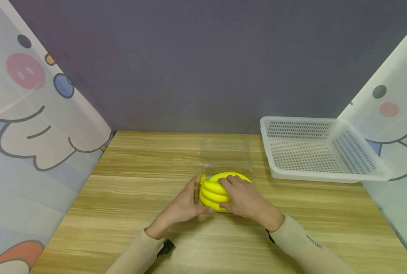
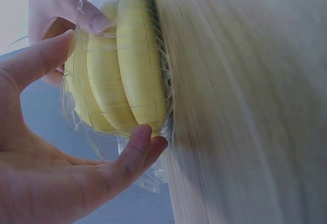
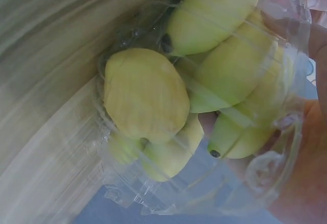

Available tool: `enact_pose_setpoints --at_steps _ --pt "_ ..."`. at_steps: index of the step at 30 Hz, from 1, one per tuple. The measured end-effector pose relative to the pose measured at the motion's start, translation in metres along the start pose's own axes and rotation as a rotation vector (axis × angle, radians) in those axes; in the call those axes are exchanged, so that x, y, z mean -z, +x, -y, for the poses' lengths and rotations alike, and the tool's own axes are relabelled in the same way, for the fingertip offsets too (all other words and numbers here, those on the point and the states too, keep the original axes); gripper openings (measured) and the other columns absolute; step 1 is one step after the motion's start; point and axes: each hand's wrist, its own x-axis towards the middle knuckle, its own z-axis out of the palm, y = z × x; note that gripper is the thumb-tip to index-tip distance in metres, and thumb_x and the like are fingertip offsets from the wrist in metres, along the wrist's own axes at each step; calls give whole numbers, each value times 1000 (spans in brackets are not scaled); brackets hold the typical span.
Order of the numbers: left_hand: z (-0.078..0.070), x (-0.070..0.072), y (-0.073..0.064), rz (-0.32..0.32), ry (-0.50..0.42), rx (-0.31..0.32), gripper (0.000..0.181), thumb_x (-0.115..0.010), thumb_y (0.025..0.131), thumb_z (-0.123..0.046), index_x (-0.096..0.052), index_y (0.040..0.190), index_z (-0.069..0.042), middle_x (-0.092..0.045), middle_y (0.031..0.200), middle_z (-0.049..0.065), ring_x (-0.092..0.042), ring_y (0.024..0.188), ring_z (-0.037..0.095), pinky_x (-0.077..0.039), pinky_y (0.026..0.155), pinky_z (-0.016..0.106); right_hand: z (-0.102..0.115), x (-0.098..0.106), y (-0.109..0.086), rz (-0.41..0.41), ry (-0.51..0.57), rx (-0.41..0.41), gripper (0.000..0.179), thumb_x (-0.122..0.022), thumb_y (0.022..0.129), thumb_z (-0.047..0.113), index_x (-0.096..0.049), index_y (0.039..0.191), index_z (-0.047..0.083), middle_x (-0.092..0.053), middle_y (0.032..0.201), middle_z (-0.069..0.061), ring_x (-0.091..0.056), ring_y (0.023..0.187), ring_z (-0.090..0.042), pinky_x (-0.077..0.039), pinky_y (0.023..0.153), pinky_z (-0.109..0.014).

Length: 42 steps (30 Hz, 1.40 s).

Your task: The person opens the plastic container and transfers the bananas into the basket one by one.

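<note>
A bunch of yellow bananas (image 1: 214,195) lies in a clear plastic clamshell box (image 2: 164,76), whose lid (image 1: 225,152) is folded back away from the person. My right hand (image 1: 246,198) grips the bananas from above at their right half, thumb on the near side. Around the box's left end, my left hand (image 1: 181,205) holds the walls, with the thumb at the near side and fingers at the left. The right wrist view shows banana tips (image 3: 240,73) through the plastic, beside a rounder yellow fruit (image 3: 146,94) whose kind is unclear. The right palm partly covers the bunch.
A white perforated plastic basket (image 1: 304,156) stands at the back right of the wooden table (image 1: 128,190). A grey wall (image 1: 189,68) rises behind the table, with cartoon-printed panels (image 1: 29,125) on both sides.
</note>
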Motion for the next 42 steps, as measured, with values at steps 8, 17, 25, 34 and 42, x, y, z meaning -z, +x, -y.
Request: enact_pose_setpoints --at_steps 8,17,25,34,42 --pt "-1 0 1 6 -4 -5 121 -86 80 -39 -6 161 1 -15 165 25 -24 149 43 -28 116 64 -1 -1 0 -4 -23 19 70 -93 71 42 -59 124 11 -60 100 -2 -56 82 -19 -53 64 -34" --pt "0 0 0 6 4 -3 121 -86 80 -39 -6 162 1 -15 165 25 -24 149 43 -27 116 64 -2 -3 0 -6 -33 7 68 -90 74 44 -60 126 10 -60 99 -2 -56 81 -18 -52 61 -33" --pt "1 -1 1 5 3 -4 122 -87 79 -39 -6 162 1 -16 165 25 -25 148 43 -28 116 64 -4 -3 0 -50 -51 12 67 -89 74 44 -63 124 8 -61 98 -4 -53 79 -18 -51 61 -33" --pt "2 0 1 17 10 -3 121 -86 80 -41 -6 162 -1 -14 166 25 -24 149 44 -29 114 66 -6 0 2 -44 -78 6 65 -85 77 43 -65 128 7 -60 98 -4 -52 77 -18 -49 59 -33" --pt "2 0 0 9 13 6 120 -86 81 -42 -7 162 -2 -16 166 24 -26 148 45 -31 113 66 -8 2 1 -35 -68 0 66 -84 79 41 -63 134 10 -60 102 -4 -57 82 -20 -52 60 -34"
